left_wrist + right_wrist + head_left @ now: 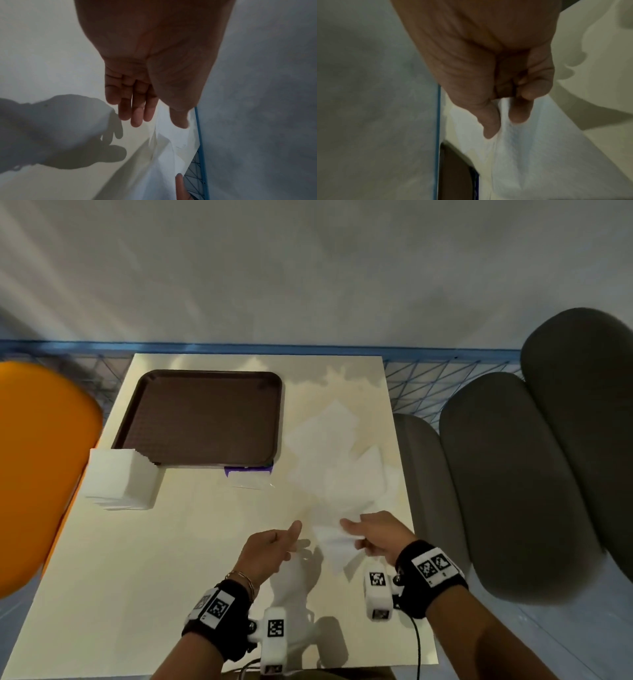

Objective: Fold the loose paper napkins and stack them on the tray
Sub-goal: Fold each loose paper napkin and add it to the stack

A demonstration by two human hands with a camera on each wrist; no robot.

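Right hand (375,534) pinches one napkin (337,546); left hand (270,546) relaxed, holding nothing; one tray (205,378).

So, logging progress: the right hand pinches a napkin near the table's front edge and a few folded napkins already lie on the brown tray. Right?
Not quite. The right hand does pinch a napkin, but the head view shows the brown tray bare.

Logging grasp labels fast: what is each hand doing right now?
Left hand: open, fingers relaxed, holding nothing.
Right hand: pinching one paper napkin between thumb and fingers.
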